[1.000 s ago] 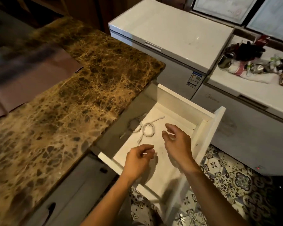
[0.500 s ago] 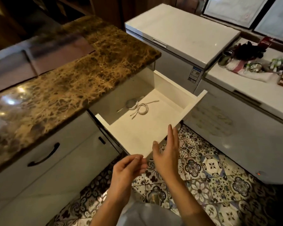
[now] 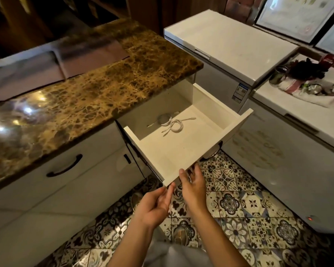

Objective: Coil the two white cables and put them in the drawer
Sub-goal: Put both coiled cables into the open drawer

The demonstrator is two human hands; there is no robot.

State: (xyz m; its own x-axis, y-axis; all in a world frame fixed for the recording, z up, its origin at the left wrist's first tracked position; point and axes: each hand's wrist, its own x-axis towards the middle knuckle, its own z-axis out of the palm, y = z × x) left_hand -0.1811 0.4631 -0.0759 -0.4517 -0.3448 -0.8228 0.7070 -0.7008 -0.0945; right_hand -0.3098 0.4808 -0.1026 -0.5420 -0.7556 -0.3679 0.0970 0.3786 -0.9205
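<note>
The white drawer (image 3: 237, 124) stands pulled out from under the marble counter. Two coiled white cables lie on its floor toward the back: one coil (image 3: 176, 127) in the light, the other coil (image 3: 163, 119) partly in the counter's shadow. My right hand (image 3: 193, 185) is at the drawer's front panel, fingertips under its lower edge and thumb at its face. My left hand (image 3: 155, 203) hovers just left of it below the drawer's corner, fingers loosely extended, holding nothing.
The brown marble counter (image 3: 96, 89) runs to the left above cabinet doors with a black handle (image 3: 65, 167). White chest freezers (image 3: 229, 43) stand behind and right of the drawer, one carrying cloths and cups (image 3: 305, 81). Patterned floor tiles (image 3: 239, 205) lie below.
Both hands have come out of the drawer and dropped to its front edge. The cables stay where they lay. The view has pulled back.
</note>
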